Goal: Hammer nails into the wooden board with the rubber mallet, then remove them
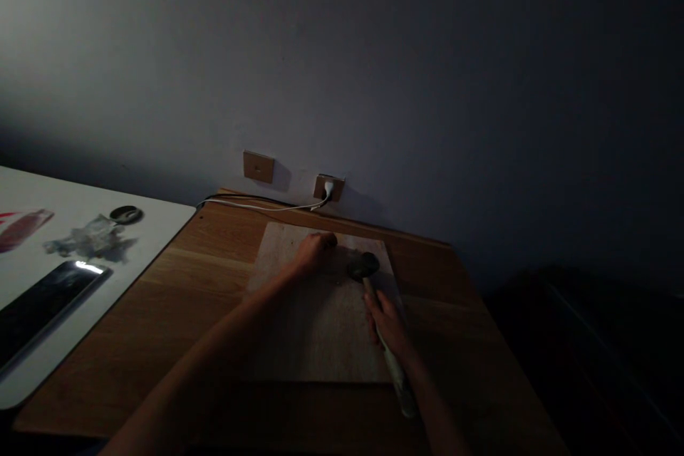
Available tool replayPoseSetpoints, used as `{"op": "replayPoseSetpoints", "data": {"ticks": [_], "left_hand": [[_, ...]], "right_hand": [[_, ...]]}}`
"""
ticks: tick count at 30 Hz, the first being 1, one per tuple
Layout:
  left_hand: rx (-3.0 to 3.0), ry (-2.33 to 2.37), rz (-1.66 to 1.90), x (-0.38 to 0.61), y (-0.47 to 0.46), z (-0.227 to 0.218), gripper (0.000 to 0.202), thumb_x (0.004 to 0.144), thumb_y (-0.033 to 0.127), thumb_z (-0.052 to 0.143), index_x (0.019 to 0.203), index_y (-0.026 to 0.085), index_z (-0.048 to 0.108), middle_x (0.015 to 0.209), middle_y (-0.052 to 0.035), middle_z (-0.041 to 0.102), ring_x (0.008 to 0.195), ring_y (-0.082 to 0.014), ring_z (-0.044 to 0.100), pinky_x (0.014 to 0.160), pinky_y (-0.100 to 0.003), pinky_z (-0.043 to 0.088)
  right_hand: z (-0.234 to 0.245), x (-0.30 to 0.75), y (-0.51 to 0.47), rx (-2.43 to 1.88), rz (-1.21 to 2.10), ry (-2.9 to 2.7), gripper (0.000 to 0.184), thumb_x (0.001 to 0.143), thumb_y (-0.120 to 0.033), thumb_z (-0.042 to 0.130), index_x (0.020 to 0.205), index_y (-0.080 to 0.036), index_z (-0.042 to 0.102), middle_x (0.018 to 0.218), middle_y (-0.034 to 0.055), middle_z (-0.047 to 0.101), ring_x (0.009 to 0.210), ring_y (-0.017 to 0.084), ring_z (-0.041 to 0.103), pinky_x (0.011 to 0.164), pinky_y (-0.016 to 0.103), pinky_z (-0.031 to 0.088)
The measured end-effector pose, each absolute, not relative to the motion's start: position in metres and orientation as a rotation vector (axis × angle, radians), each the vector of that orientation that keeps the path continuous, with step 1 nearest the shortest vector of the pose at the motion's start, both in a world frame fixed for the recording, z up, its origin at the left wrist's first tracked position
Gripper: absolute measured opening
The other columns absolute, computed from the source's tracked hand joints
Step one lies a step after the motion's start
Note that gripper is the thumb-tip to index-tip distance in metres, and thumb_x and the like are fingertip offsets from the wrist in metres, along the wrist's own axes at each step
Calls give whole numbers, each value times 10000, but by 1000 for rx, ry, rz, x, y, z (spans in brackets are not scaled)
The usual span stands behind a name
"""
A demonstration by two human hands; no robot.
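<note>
A hammer with a dark head and a pale handle (394,374) is in my right hand (387,324), whose fingers wrap round the handle close to the head. The hammer head (363,266) is over the right part of a pale wooden board (325,342). Near the board's far edge, my left hand (314,253) is closed, with a small dark shape at its fingertips that I cannot make out. Tiny specks lie on the board between the two hands. The dim light hides finer detail.
Under the board is a brown wooden table (197,263). A white cable (256,207) runs along its back edge to a wall socket (330,187). On a white table (154,217) at left lie a black glossy device (48,310), crumpled clear plastic (93,239) and a dark round object (127,214).
</note>
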State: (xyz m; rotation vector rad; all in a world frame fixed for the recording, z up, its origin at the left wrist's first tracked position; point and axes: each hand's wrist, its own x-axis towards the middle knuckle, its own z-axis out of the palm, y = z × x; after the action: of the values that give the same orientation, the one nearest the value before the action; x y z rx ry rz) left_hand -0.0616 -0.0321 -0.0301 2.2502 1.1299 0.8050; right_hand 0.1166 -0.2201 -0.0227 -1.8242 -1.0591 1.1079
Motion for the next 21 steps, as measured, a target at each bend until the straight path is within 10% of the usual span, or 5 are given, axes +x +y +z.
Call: {"op": "replayPoseSetpoints", "data": {"ticks": [11,21], "left_hand": [[2270,1027,850,-61,-29,-35,235,795,97,573,944,186,732,970,-67,725,903,-183,665,840,-263,511],[2146,1058,847,-63,-25,-47,604,763,80,606,1356,151,511,959,-57,784,835,-178,723,746,-253,537]], "right_hand": [[-17,113,-221,-1853,1094,-1071,491,790,-725,530,871,-244,464,537,-109,467,324,71,393,292,179,267],[47,104,-175,-1720,894,-1256,486,872,-709,472,955,-234,528,519,-90,469,334,93,408,327,211,290]]}}
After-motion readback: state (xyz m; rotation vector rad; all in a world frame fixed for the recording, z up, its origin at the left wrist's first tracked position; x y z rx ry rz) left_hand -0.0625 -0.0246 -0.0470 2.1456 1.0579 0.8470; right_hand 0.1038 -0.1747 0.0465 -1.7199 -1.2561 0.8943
